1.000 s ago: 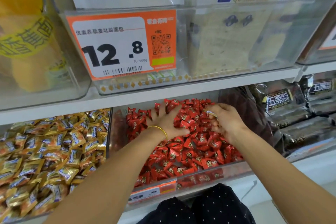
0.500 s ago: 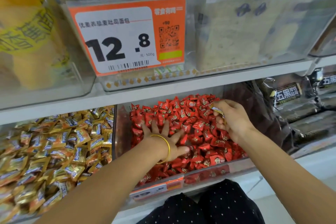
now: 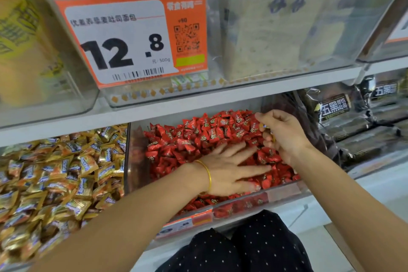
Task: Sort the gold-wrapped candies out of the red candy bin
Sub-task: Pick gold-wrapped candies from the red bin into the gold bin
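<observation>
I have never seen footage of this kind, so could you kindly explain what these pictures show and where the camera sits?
There is no machine here: a person wears one wide-angle camera on the head, looking forward and down, so both bare arms reach in from below. All pictures come from that one view. The left hand, with a thin gold bangle at the wrist, lies flat with spread fingers on the pile of red-wrapped candies in the clear plastic bin. The right hand is curled and pinches what looks like a small gold-wrapped candy. To the left lies a heap of gold-wrapped candies; to the right, dark packets. Above hangs an orange-and-white price tag.
</observation>
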### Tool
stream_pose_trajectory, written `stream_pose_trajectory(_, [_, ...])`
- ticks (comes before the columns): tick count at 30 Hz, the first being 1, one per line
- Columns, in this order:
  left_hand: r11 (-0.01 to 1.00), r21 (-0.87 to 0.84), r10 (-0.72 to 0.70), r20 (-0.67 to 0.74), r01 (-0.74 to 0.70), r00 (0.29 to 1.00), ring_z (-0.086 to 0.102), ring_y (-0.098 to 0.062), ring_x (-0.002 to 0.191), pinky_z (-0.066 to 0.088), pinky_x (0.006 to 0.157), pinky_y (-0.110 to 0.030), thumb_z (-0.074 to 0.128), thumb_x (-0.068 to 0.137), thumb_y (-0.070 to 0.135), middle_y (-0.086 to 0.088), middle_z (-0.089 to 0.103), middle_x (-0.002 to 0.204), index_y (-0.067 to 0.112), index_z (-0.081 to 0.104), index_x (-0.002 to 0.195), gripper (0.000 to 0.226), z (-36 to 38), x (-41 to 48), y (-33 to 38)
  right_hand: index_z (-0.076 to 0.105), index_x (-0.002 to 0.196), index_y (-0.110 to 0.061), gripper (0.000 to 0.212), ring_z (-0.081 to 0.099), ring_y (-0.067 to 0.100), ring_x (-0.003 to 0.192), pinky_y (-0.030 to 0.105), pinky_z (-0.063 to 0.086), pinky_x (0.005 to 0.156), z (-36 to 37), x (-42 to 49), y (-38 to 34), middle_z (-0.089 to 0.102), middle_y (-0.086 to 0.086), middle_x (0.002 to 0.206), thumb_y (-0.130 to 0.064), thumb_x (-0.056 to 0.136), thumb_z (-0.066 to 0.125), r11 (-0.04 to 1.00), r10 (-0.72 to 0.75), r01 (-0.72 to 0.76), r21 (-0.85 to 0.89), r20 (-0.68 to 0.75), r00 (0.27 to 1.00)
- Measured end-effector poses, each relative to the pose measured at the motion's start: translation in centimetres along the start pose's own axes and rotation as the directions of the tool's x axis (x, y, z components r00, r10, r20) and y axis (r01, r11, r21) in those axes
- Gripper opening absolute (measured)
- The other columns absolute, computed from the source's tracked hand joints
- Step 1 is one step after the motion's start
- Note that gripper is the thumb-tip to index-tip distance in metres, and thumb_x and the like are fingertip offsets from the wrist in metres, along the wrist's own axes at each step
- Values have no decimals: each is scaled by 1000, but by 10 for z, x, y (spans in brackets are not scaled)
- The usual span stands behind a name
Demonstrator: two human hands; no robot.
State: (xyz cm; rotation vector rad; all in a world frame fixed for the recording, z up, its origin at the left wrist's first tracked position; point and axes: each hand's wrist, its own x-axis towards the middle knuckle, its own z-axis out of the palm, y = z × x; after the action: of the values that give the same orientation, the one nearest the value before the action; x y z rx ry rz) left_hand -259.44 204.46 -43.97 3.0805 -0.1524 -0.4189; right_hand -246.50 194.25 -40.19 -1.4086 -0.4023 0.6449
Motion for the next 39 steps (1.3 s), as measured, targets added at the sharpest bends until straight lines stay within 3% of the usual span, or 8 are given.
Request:
stream_pose_trajectory(7, [940, 176, -307, 57, 293, 950, -19, -26, 142, -8, 113, -57, 35, 94, 50, 5, -18, 156, 48, 15, 143, 53, -2, -10, -44, 44, 60, -14, 34, 33, 8, 38, 19, 27, 37, -18, -11, -11, 44, 0, 57, -13, 89, 63, 997, -57, 59, -47, 40, 998])
stream_pose_trajectory(11, [991, 11, -128, -224, 133, 966, -18, -20, 142, -11, 113, -53, 42, 89, 49, 9, -14, 156, 54, 13, 140, 59, -4, 8, -19, 45, 61, -13, 32, 34, 9, 39, 20, 28, 38, -22, -13, -15, 45, 3, 59, -14, 88, 63, 995, -58, 62, -78, 50, 997])
stream_pose_trajectory(14, [987, 146, 75, -101, -60, 992, -17, -24, 142, -11, 113, -52, 30, 92, 56, 6, -14, 157, 54, 5, 141, 55, 3, 27, 8, 44, 62, -13, 32, 34, 10, 41, 20, 27, 38, -20, -12, -15, 45, 4, 60, -14, 88, 63, 995, -45, 50, -81, 60, 997])
stream_pose_trajectory(18, [960, 258, -109, -14, 109, 994, -14, -24, 144, -6, 115, -50, 39, 91, 57, 7, -12, 157, 49, 12, 143, 59, -4, 17, -27, 45, 61, -14, 33, 34, 9, 40, 20, 28, 39, -26, -13, -18, 45, 3, 60, -15, 87, 64, 993, -26, 35, -110, 80, 996])
stream_pose_trajectory(21, [976, 46, -213, -24, 214, 977, -6, -19, 144, 1, 115, -46, 50, 88, 50, 10, 4, 157, 52, 33, 136, 50, -19, 2, -47, 47, 62, -13, 31, 35, 10, 40, 20, 29, 39, -34, -14, -22, 47, 2, 59, -16, 87, 65, 992, -4, 17, -122, 107, 994])
stream_pose_trajectory(26, [1000, -22, -15, -286, 10, 958, 4, -20, 142, 10, 115, -44, 48, 88, 50, 4, 14, 156, 44, 34, 139, 52, -29, 42, -9, 49, 64, -12, 29, 36, 9, 40, 20, 30, 39, -30, -14, -24, 49, 0, 57, -17, 88, 64, 989, -11, 29, -143, 120, 993])
stream_pose_trajectory(32, [987, 161, 19, -30, -13, 999, -2, -21, 143, 4, 116, -45, 35, 91, 59, 3, 9, 157, 40, 40, 136, 48, -13, 55, 1, 49, 67, -12, 27, 36, 11, 43, 23, 30, 42, -26, -12, -27, 46, 10, 67, -18, 88, 64, 985, -13, 36, -167, 136, 991])
stream_pose_trajectory(39, [911, -404, -213, -283, 85, 935, 30, -13, 128, 18, 101, -23, 54, 88, 46, 15, 50, 133, 36, 71, 99, 22, -31, 19, -44, 54, 80, -12, 11, 41, 8, 42, 21, 37, 42, -22, -2, -29, 51, 4, 68, -11, 89, 61, 978, -15, 45, -203, 147, 989])
